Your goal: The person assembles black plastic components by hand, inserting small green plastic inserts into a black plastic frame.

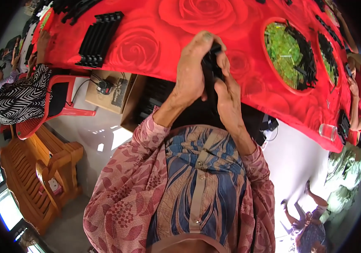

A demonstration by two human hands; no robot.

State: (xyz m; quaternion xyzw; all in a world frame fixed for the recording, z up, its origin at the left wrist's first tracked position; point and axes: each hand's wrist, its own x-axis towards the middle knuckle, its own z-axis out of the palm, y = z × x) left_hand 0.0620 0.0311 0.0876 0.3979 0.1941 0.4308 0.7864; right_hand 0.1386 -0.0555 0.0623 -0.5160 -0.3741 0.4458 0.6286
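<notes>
My left hand (193,69) and my right hand (227,90) close together on a small black plastic part (211,62) held over the near edge of a table with a red rose-patterned cloth (155,38). The fingers of both hands wrap around the part, so most of it is hidden. To the right, a red round tray (273,25) holds green circuit boards and several black parts. A stack of long black ribbed parts (100,40) lies on the table to my left.
A second tray (328,59) stands farther right, with another person's hands near it. A person in a zebra-pattern top sits on a red chair (58,105) at the left. Cardboard boxes (109,92) sit under the table. A wooden bench (37,177) stands at lower left.
</notes>
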